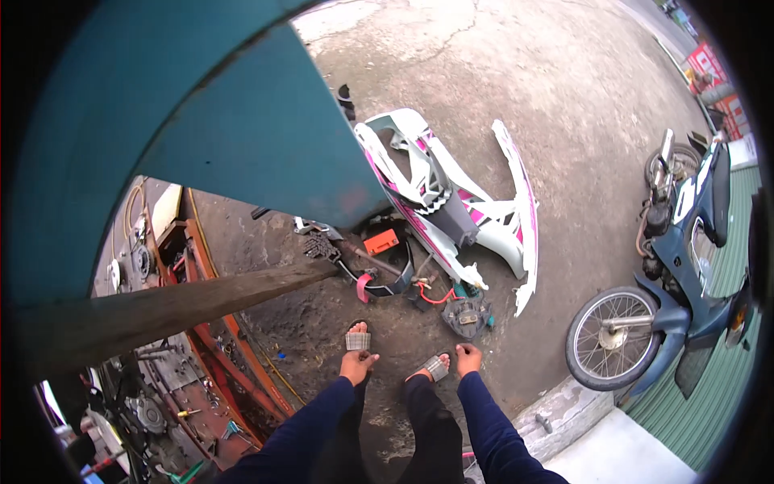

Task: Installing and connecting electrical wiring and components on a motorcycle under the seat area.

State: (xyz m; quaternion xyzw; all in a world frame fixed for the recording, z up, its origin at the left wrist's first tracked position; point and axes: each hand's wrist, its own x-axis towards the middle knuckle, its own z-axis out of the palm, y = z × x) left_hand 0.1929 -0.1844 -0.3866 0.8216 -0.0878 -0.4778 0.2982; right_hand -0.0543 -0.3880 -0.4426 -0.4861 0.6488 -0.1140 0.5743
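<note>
My left hand (355, 369) hangs over my sandalled foot with its fingers curled in. Whatever it holds, if anything, is too small to make out. Beside my other foot, my right hand (468, 360) is closed in much the same way, its fingertips drawn together. Just ahead of the right hand lies a dark plastic part with a round housing (468, 316), a red wire (438, 299) running up to it. White and pink motorbike fairings (504, 242) lie on the ground further out. Neither hand touches them.
A wooden post (185, 306) slants across the left, below a teal panel (242, 137). An orange box (381, 241) and a dark curved strip (395, 284) lie near its end. Tools crowd a red-framed workbench (222, 363) at left. A blue motorbike (673, 258) stands at right.
</note>
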